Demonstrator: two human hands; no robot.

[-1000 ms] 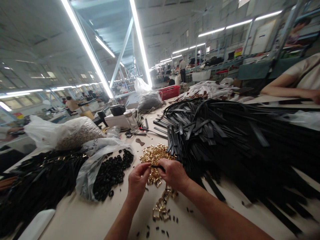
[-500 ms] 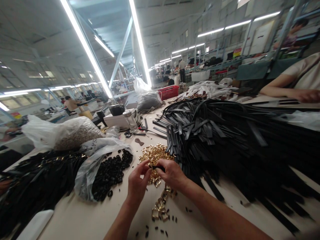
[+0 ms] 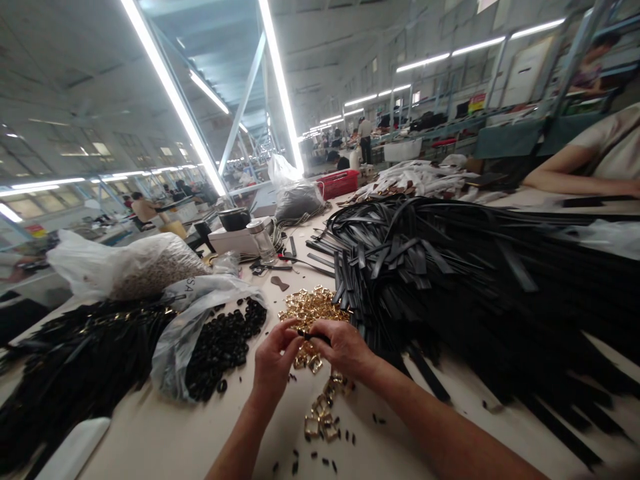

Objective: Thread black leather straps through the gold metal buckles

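Observation:
My right hand (image 3: 343, 343) is closed around the end of a black strap (image 3: 319, 337), its tip pointing left. Facing it, my left hand (image 3: 275, 353) pinches at that tip with thumb and fingers; a small dark piece shows there, too small to make out. Just beyond and below both hands lies a heap of gold buckles (image 3: 313, 305). A few more buckles (image 3: 320, 417) trail toward me, with small black bits (image 3: 314, 455) scattered around them. Left of my left hand, black strap loops (image 3: 225, 353) spill from a clear plastic bag (image 3: 167, 357).
A large pile of black straps (image 3: 425, 280) covers the right side. Another dark strap bundle (image 3: 90, 360) lies at left, beside a filled plastic bag (image 3: 160, 263). A glass jar (image 3: 261, 241) and a red basket (image 3: 340, 183) stand farther back. A co-worker's arm (image 3: 570, 180) rests at far right.
My hands stay almost in place at the strap's tip, with only a slight shift of the fingers. The co-worker's hand at far right has moved out of view.

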